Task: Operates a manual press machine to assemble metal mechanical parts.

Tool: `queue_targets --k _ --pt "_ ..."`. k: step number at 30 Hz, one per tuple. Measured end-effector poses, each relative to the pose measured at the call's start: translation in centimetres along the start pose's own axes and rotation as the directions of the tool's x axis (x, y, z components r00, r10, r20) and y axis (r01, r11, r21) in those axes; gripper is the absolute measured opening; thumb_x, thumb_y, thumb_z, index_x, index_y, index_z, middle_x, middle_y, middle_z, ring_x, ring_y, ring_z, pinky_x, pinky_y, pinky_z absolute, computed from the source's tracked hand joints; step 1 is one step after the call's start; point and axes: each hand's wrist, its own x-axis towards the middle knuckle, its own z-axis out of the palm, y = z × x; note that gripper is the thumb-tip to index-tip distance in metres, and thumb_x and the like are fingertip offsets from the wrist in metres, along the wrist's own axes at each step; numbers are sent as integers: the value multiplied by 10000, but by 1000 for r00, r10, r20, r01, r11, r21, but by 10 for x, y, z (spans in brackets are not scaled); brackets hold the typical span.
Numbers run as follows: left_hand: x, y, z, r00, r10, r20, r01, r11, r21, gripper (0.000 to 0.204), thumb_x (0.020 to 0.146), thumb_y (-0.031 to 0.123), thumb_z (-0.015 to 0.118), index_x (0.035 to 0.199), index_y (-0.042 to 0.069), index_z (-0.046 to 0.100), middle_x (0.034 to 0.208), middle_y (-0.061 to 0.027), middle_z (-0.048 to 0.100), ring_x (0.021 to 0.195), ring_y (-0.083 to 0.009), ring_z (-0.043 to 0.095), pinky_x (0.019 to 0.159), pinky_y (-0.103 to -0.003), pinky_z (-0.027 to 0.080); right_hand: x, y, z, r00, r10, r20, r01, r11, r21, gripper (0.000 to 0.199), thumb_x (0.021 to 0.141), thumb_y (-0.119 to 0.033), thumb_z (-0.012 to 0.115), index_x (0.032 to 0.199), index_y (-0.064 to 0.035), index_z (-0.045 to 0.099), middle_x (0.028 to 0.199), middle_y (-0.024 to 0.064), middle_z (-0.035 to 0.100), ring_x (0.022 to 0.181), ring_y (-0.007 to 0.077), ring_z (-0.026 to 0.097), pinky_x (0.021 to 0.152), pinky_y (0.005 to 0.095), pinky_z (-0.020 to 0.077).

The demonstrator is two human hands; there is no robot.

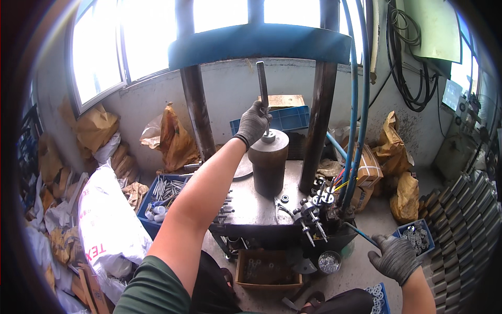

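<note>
My left hand [253,123], in a grey knit glove, is closed round the lower part of a dark metal rod [262,78]. The rod stands nearly upright over a small round collar [269,137] on top of a thick steel cylinder [269,162]. That cylinder rests on the metal bed [243,201] of a press, between two dark columns. Low on the right, my gloved right hand [396,257] has its fingers curled at the end of a thin blue lever [361,233] coming from the press. Above the rod spans the blue crossbeam [261,46].
Several metal fittings [311,212] and a ring [284,199] lie on the bed's right side. Blue bins of parts [157,201] [415,238] stand at both sides. Below are a wooden box [269,286] and a bowl [329,262] of small parts. Blue hoses [361,115] hang at right.
</note>
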Motion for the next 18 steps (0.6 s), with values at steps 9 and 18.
queue_targets --k 9,18 --pt "-10 13 -5 1000 -12 -20 14 993 114 325 910 96 723 1207 74 593 883 -91 690 793 -205 702 733 -354 592 15 -22 -4 963 -127 240 124 992 27 519 854 -426 678 1246 -85 684 1018 218 729 914 400 711 823 479 576" --pt "-24 6 7 993 -100 -69 104 992 68 339 914 212 755 1216 118 629 880 -121 713 822 -281 702 772 -414 552 1 -21 7 995 -67 76 59 993 99 434 833 -331 703 1173 -63 717 1037 199 734 935 375 717 828 458 580"
